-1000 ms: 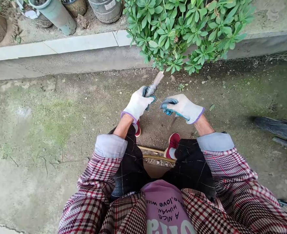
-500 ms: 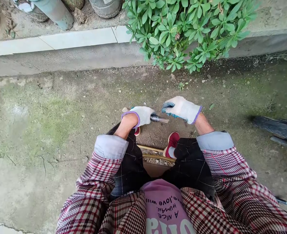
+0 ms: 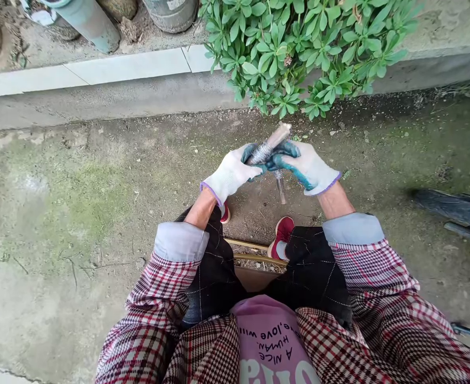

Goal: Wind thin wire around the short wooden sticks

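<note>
Both my hands wear white gloves with blue-green palms. My left hand [image 3: 232,175] is closed around a short wooden stick [image 3: 274,136] that has grey wire wound about its middle [image 3: 260,153]; the stick's pale end points up and to the right. My right hand [image 3: 307,166] meets it from the right, fingers curled against the wire winding. A thin metal rod [image 3: 280,188] hangs down below the two hands, over the dirt between my red shoes [image 3: 282,234].
I sit on a low wooden stool [image 3: 254,260] on mossy concrete ground. A leafy green plant [image 3: 299,48] hangs over a concrete kerb [image 3: 99,66] ahead. Pots and a pipe [image 3: 87,21] stand behind the kerb. Dark tool handles [image 3: 454,210] lie at the right.
My left hand swung the stick down to level, then raised it again so its end points up and right. My right hand moved in and closed on the wire winding.
</note>
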The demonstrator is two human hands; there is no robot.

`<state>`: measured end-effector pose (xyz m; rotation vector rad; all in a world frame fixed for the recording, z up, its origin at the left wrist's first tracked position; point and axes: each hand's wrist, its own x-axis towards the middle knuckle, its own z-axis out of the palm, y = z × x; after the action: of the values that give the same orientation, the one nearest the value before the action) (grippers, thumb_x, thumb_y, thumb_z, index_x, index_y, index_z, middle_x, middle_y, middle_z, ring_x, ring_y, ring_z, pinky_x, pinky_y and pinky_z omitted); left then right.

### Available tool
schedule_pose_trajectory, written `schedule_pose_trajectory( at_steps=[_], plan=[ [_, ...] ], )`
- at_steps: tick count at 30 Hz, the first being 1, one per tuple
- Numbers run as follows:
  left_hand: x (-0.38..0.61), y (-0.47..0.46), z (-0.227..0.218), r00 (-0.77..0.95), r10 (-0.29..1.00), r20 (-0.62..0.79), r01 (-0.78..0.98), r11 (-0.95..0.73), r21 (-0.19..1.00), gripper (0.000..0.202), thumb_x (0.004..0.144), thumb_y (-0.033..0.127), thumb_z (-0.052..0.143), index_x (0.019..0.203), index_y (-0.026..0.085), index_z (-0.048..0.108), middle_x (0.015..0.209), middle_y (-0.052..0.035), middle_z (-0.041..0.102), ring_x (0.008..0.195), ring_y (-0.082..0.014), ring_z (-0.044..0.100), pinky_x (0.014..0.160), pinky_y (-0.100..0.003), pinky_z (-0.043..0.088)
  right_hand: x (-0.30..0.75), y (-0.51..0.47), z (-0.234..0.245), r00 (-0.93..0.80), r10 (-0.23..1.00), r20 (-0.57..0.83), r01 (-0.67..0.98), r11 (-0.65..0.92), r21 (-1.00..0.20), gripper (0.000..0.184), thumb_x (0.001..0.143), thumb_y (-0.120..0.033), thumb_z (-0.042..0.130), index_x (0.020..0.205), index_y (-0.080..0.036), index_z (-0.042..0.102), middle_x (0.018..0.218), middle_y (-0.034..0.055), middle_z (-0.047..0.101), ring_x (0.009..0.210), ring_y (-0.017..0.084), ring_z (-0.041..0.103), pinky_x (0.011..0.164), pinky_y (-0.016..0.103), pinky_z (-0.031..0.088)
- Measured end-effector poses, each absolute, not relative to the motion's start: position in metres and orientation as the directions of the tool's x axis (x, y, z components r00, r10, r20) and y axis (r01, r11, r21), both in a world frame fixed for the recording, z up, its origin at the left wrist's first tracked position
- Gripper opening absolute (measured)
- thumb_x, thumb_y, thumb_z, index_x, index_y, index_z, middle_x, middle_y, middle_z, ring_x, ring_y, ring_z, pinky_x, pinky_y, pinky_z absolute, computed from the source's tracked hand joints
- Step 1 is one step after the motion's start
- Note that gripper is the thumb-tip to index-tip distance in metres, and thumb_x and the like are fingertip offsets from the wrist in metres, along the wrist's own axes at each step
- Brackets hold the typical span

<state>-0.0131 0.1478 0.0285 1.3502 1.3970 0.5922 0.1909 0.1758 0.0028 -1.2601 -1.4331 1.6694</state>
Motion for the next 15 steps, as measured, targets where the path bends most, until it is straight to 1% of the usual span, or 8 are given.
schedule_pose_trajectory(
  at_steps=[2, 3, 5, 7, 8, 10, 12, 15],
  plan=[
    [-0.010, 0.147, 0.037, 0.201, 0.913, -0.354, 0.212, 0.312, 0.926, 0.036, 0.075, 0.021, 0.073, 0.110, 0.019, 0.062, 0.090, -0.0006, 0.064, 0.072, -0.0118, 0.053, 0.065, -0.026, 0.050, 0.196, 0.179, 0.001, -0.306, 0.923, -0.234, -0.013, -0.250, -0.968, 0.030, 0.074, -0.039, 0.079, 0.102, -0.029, 0.072, 0.103, 0.0033, 0.080, 0.095, 0.025, 0.074, 0.093, 0.047, 0.064],
    [-0.009, 0.146, 0.040, 0.203, 0.911, -0.359, 0.144, 0.335, 0.931, 0.037, 0.074, 0.021, 0.075, 0.109, 0.019, 0.062, 0.090, -0.0001, 0.063, 0.071, -0.0110, 0.051, 0.064, -0.026, 0.050, 0.198, 0.181, -0.001, -0.252, 0.941, -0.226, -0.058, -0.247, -0.967, 0.033, 0.076, -0.040, 0.077, 0.107, -0.029, 0.071, 0.105, 0.0038, 0.080, 0.096, 0.024, 0.074, 0.094, 0.047, 0.063],
    [-0.009, 0.145, 0.045, 0.209, 0.911, -0.355, 0.083, 0.345, 0.935, 0.036, 0.073, 0.020, 0.079, 0.104, 0.018, 0.061, 0.088, 0.0012, 0.062, 0.070, -0.0099, 0.050, 0.063, -0.025, 0.050, 0.203, 0.186, -0.004, -0.144, 0.964, -0.223, -0.046, -0.232, -0.972, 0.033, 0.080, -0.036, 0.073, 0.111, -0.026, 0.069, 0.108, 0.0050, 0.079, 0.098, 0.023, 0.074, 0.092, 0.044, 0.063],
    [-0.010, 0.145, 0.047, 0.216, 0.908, -0.359, 0.114, 0.342, 0.933, 0.033, 0.074, 0.019, 0.080, 0.102, 0.018, 0.062, 0.089, 0.0015, 0.063, 0.074, -0.0109, 0.054, 0.066, -0.026, 0.050, 0.204, 0.189, -0.008, -0.076, 0.972, -0.221, 0.061, -0.217, -0.974, 0.034, 0.077, -0.023, 0.071, 0.112, -0.023, 0.069, 0.110, 0.0071, 0.078, 0.100, 0.022, 0.073, 0.092, 0.042, 0.062],
    [-0.010, 0.145, 0.048, 0.221, 0.905, -0.363, 0.146, 0.338, 0.930, 0.032, 0.075, 0.018, 0.080, 0.102, 0.019, 0.063, 0.090, 0.0012, 0.065, 0.078, -0.0124, 0.057, 0.068, -0.027, 0.051, 0.202, 0.190, -0.010, -0.089, 0.972, -0.217, 0.148, -0.203, -0.968, 0.037, 0.075, -0.017, 0.071, 0.112, -0.021, 0.069, 0.112, 0.0083, 0.078, 0.101, 0.022, 0.072, 0.094, 0.041, 0.061],
    [-0.010, 0.144, 0.050, 0.236, 0.904, -0.357, 0.185, 0.319, 0.930, 0.033, 0.076, 0.018, 0.080, 0.106, 0.020, 0.065, 0.093, 0.0003, 0.069, 0.089, -0.0164, 0.062, 0.074, -0.028, 0.053, 0.195, 0.187, -0.014, -0.182, 0.960, -0.211, 0.342, -0.140, -0.929, 0.044, 0.071, -0.009, 0.071, 0.113, -0.018, 0.069, 0.116, 0.0105, 0.078, 0.105, 0.024, 0.072, 0.101, 0.042, 0.058],
    [-0.011, 0.143, 0.052, 0.257, 0.906, -0.336, 0.173, 0.299, 0.938, 0.038, 0.074, 0.018, 0.081, 0.109, 0.021, 0.067, 0.097, -0.0002, 0.072, 0.097, -0.0193, 0.065, 0.078, -0.030, 0.054, 0.186, 0.182, -0.019, -0.291, 0.933, -0.211, 0.506, -0.037, -0.862, 0.050, 0.069, -0.009, 0.076, 0.117, -0.019, 0.070, 0.119, 0.0106, 0.077, 0.111, 0.028, 0.071, 0.106, 0.045, 0.055],
    [-0.014, 0.142, 0.054, 0.269, 0.902, -0.337, 0.160, 0.303, 0.939, 0.040, 0.074, 0.026, 0.082, 0.111, 0.023, 0.068, 0.096, -0.0005, 0.073, 0.099, -0.0203, 0.068, 0.078, -0.031, 0.056, 0.171, 0.175, -0.028, -0.354, 0.901, -0.251, 0.679, 0.063, -0.732, 0.055, 0.063, -0.016, 0.087, 0.115, -0.025, 0.072, 0.120, 0.0094, 0.076, 0.118, 0.036, 0.070, 0.105, 0.050, 0.054]
  ],
)
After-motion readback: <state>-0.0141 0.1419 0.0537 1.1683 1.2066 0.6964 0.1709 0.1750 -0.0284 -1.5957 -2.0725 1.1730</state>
